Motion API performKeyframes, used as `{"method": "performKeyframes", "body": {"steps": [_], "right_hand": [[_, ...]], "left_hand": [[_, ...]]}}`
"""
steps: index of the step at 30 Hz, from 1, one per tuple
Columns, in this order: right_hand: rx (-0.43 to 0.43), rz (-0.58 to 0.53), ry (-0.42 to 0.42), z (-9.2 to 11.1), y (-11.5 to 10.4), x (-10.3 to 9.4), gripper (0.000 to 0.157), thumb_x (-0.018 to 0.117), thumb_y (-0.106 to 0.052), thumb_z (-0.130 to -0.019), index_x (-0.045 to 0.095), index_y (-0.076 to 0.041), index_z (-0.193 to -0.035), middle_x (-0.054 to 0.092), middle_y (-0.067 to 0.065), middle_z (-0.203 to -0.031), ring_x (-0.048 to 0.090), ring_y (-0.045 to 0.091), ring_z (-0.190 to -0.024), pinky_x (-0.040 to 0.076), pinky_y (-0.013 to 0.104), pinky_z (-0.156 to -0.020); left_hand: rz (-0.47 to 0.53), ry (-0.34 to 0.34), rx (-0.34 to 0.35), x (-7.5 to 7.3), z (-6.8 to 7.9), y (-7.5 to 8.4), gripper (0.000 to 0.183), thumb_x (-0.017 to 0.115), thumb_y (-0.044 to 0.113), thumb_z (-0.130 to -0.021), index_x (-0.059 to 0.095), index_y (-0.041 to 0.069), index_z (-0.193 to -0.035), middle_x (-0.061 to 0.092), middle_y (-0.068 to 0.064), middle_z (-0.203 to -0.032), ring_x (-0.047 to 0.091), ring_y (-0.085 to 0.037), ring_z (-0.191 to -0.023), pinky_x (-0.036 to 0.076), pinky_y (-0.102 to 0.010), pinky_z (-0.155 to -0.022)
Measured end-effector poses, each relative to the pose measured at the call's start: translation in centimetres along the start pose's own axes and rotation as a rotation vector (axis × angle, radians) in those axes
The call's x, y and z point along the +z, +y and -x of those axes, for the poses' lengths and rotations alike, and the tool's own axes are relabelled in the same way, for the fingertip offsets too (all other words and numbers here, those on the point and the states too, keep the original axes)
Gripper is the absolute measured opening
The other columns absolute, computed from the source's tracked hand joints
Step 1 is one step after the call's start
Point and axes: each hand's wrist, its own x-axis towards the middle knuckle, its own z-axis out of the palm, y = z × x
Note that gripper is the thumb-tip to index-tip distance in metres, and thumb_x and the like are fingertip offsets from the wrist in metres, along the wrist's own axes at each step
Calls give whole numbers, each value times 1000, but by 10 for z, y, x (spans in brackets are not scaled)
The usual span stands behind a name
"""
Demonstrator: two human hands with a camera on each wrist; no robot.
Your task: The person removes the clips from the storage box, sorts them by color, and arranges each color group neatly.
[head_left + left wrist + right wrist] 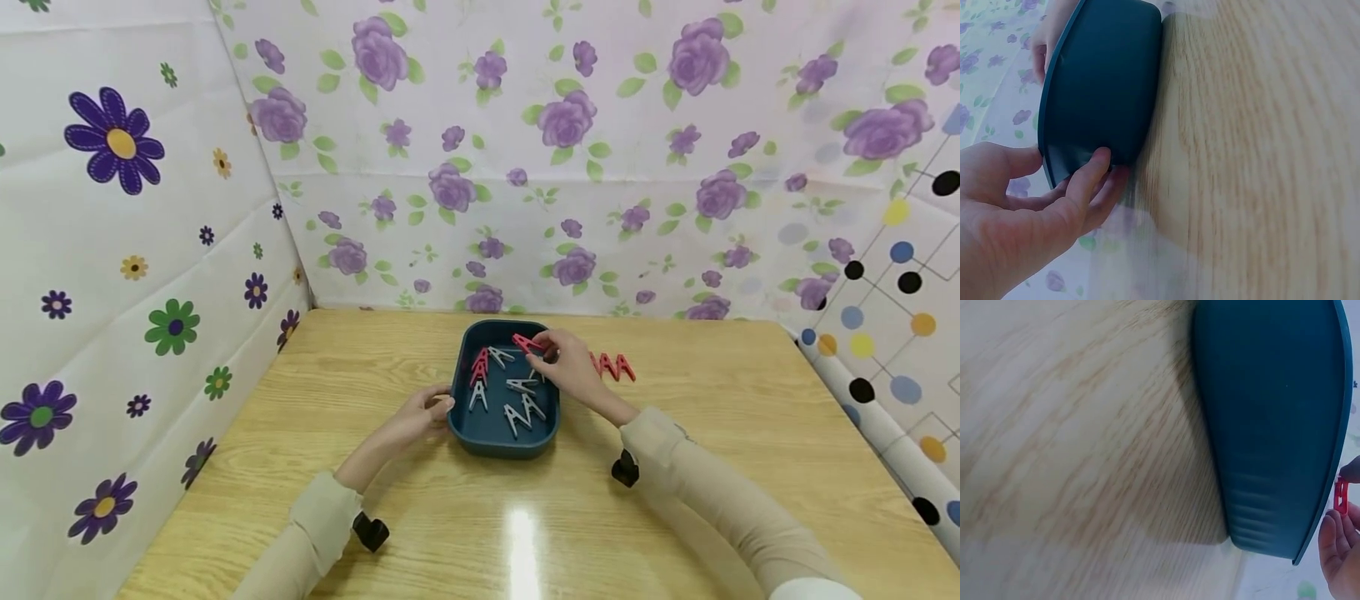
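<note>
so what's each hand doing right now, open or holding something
Left hand: holding the side of the blue bin, thumb at its rim.
Right hand: pinching a red clip over the bin.

Bin (504, 451) on table (285, 421); clothespins (480, 364) inside bin, other clothespins (622, 359) right of it.

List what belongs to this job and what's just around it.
Job: red clip pinched by right hand; blue bin held by left hand; other clips inside; likely the red clips beside it.

Surroundings: wooden table; patterned sheets; black wrist devices.
</note>
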Motion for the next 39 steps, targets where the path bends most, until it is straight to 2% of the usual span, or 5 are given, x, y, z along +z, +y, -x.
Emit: {"method": "performKeyframes", "body": {"steps": [4,11,23,30,39], "right_hand": [[-9,3,21,1,8,1,25,73,-24,-87,67,-9,-106,66,10,-97,62,18,-78,54,34,-68],[-87,-9,97,6,17,0,25,77,-21,-83,67,-6,-102,66,9,-90,60,18,-73,53,29,-62],[-46,-4,77,11,21,-7,25,75,-22,-85,67,-6,-101,66,13,-90,60,18,-74,53,30,-65],[-66,6,121,11,24,-12,24,74,-21,-85,68,-7,-104,67,12,-92,61,19,-75,53,34,-65],[-80,25,129,15,31,-20,25,75,-20,-85,69,-5,-104,67,14,-93,59,17,-74,52,27,-62]], "left_hand": [[8,-8,9,0,1,1,52,43,20,-105,26,-1,-150,41,-31,-142,53,-39,-124,42,-52,-105],[16,-7,2,1,2,0,51,43,19,-105,27,-1,-150,42,-31,-141,53,-40,-124,41,-53,-105],[30,9,-17,2,1,-2,52,46,21,-104,30,2,-149,44,-28,-141,54,-36,-123,42,-52,-105],[18,8,-5,0,1,0,53,46,23,-104,29,1,-149,44,-30,-140,55,-35,-123,42,-51,-105],[21,-10,0,0,2,1,53,44,21,-104,27,0,-150,42,-30,-141,52,-37,-125,40,-52,-106]]}}
